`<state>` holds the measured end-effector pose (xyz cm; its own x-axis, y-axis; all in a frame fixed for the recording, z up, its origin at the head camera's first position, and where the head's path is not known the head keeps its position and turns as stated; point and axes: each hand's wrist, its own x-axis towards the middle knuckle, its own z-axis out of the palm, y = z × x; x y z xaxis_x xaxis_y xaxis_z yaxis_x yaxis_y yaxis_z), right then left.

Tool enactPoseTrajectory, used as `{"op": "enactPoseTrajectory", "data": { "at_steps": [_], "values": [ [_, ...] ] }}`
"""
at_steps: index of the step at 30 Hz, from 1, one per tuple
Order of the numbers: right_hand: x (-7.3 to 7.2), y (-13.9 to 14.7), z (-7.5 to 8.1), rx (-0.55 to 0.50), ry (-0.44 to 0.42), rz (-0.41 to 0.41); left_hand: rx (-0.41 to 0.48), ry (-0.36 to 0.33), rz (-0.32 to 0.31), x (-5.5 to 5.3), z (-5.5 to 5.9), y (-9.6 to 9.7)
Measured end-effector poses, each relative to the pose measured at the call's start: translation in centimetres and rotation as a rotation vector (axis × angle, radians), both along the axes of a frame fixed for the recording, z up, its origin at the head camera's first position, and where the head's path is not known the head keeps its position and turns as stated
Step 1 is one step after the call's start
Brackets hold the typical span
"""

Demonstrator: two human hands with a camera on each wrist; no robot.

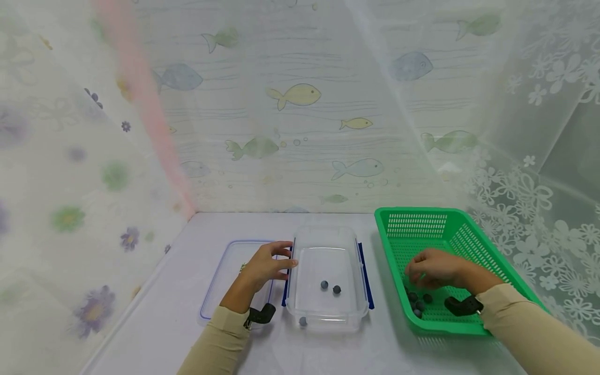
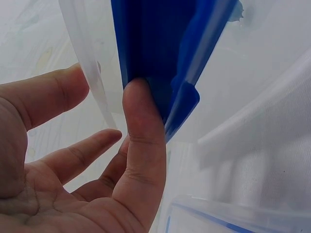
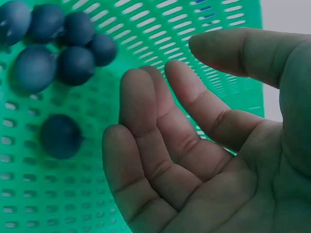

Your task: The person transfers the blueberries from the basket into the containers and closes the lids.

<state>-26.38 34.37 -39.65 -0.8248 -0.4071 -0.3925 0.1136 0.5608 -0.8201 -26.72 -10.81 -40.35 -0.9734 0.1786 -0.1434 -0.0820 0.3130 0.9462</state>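
Note:
A clear plastic container [image 1: 328, 307] with blue side latches stands in the middle of the table. My left hand [image 1: 267, 265] holds its left side, the thumb at the clear wall and a finger against the blue latch [image 2: 160, 43]. Two blueberries [image 1: 324, 285] lie inside the container, and another blueberry [image 1: 302, 322] shows at its front left corner. At the right, my right hand [image 1: 433, 268] hovers within the green basket [image 1: 450, 328], fingers loosely bent and nothing between them. Several dark blueberries [image 3: 75, 65] gather beside the fingertips on the basket's perforated floor.
A clear lid with a blue seal [image 1: 211, 281] lies left of the container, partly behind the left forearm. Translucent curtains [image 1: 300, 146] with fish and flowers hang behind the table and along both sides.

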Motion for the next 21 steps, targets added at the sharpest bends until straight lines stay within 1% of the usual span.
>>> {"op": "enactPoseTrajectory", "data": {
  "at_steps": [6,11,21],
  "values": [
    [0.1,0.0,-0.4,0.040,-0.025,-0.007,0.000,0.000,-0.006,0.1,0.1,0.0],
    [0.0,-0.1,-0.6,0.049,-0.039,-0.002,0.000,0.005,-0.007,0.1,0.0,-0.1],
    [0.1,-0.1,-1.2,0.046,-0.011,0.027,0.015,-0.005,-0.012,0.1,0.0,-0.1]
  ]
}}
